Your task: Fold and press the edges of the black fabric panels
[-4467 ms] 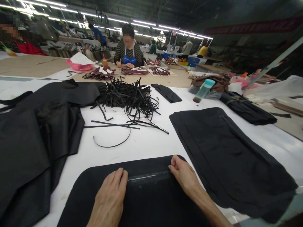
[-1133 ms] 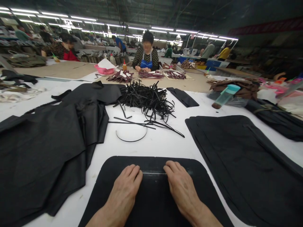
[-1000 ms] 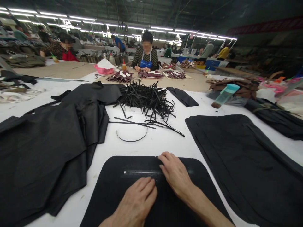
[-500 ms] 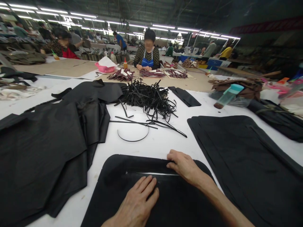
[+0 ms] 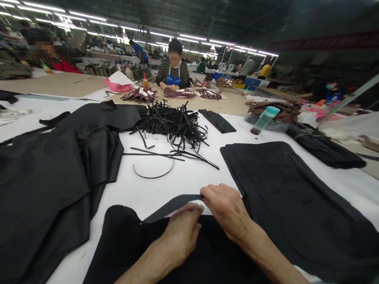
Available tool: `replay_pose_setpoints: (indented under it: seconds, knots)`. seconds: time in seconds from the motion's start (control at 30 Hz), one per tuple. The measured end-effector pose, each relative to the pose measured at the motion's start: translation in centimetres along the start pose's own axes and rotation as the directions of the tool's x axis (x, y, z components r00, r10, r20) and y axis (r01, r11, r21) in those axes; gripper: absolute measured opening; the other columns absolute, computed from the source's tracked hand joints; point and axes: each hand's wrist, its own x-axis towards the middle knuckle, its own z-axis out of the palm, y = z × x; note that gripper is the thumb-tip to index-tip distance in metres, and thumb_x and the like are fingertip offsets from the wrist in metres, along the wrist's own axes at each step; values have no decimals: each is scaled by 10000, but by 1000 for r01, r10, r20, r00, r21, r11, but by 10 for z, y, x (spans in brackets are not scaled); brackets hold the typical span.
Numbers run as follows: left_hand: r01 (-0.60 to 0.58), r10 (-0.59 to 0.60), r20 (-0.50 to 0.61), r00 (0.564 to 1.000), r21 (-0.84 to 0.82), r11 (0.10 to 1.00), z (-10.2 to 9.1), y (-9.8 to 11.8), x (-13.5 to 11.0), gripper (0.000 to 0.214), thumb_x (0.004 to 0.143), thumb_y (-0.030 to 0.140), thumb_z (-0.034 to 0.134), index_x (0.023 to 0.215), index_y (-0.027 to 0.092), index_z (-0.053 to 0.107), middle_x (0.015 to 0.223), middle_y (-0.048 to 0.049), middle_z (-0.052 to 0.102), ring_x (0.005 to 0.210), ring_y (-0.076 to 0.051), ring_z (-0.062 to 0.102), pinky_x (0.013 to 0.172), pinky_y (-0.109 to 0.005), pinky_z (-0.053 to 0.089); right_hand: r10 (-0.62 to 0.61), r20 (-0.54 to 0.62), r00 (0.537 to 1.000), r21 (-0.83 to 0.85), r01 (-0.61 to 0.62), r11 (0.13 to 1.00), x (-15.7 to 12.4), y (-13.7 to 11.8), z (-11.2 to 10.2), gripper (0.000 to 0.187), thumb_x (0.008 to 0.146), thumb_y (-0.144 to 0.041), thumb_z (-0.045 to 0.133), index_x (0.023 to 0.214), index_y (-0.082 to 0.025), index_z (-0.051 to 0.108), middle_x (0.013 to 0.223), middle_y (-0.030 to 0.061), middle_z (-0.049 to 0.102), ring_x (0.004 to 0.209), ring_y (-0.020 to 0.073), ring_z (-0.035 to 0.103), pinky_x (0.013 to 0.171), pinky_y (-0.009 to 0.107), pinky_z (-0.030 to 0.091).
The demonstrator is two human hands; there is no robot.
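A black sheet panel with rounded corners point(image 5: 124, 244), leather-like in look, lies on the white table in front of me. My right hand point(image 5: 227, 209) is closed on its far edge band point(image 5: 174, 203), which is raised and bowed upward. Between that band and the rest of the panel a gap shows the white tabletop. My left hand point(image 5: 182, 232) is at the near side of this gap, its fingers pressed together on the panel's edge; the fingertips are partly hidden.
A stack of black panels point(image 5: 284, 197) lies to the right, and draped black pieces point(image 5: 44, 189) to the left. Farther off are a tangle of black strips point(image 5: 171, 122), a folded black piece point(image 5: 218, 120) and a bottle with a turquoise lid point(image 5: 265, 119). A co-worker point(image 5: 174, 67) sits opposite.
The panel's far band has been lifted and bent upward, widening the slit. My left hand has moved from lying flat to closing at the slit's edge. The view has swung right.
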Motion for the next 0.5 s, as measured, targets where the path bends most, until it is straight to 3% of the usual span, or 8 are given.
replay_pose_setpoints:
  seconds: [0.13, 0.3, 0.4, 0.5]
  knots:
    - [52, -55, 39, 998, 65, 997, 10, 3, 18, 278, 794, 115, 457, 1015, 171, 616, 1027, -83, 640, 1004, -232, 565, 913, -392, 436, 6, 45, 999, -75, -3, 997, 3, 8, 19, 133, 849, -131, 505, 740, -207, 503, 695, -6, 552, 647, 164, 476, 621, 301, 265]
    - [82, -90, 48, 995, 142, 986, 14, 4, 18, 257, 812, 97, 408, 863, 176, 647, 870, -67, 649, 827, -217, 597, 733, -332, 473, 72, 81, 994, -136, -61, 989, 0, 15, 41, 126, 821, -79, 527, 852, -196, 562, 838, 43, 603, 806, 205, 525, 710, 322, 345]
    - [47, -57, 59, 997, 155, 987, 15, 1, 17, 234, 822, 110, 430, 868, 196, 642, 858, -40, 648, 830, -203, 589, 731, -307, 461, 134, 29, 991, -58, -132, 990, -16, 15, 37, 262, 818, -35, 496, 1018, -189, 566, 1019, 73, 608, 946, 218, 531, 801, 337, 391]
    - [17, -25, 51, 998, 165, 986, 17, -4, 17, 222, 840, 123, 427, 884, 200, 631, 874, -32, 643, 832, -194, 582, 735, -300, 456, 149, 53, 987, 148, -155, 977, -38, 13, 32, 317, 833, -54, 468, 1095, -214, 549, 1064, 48, 613, 957, 187, 555, 810, 307, 435]
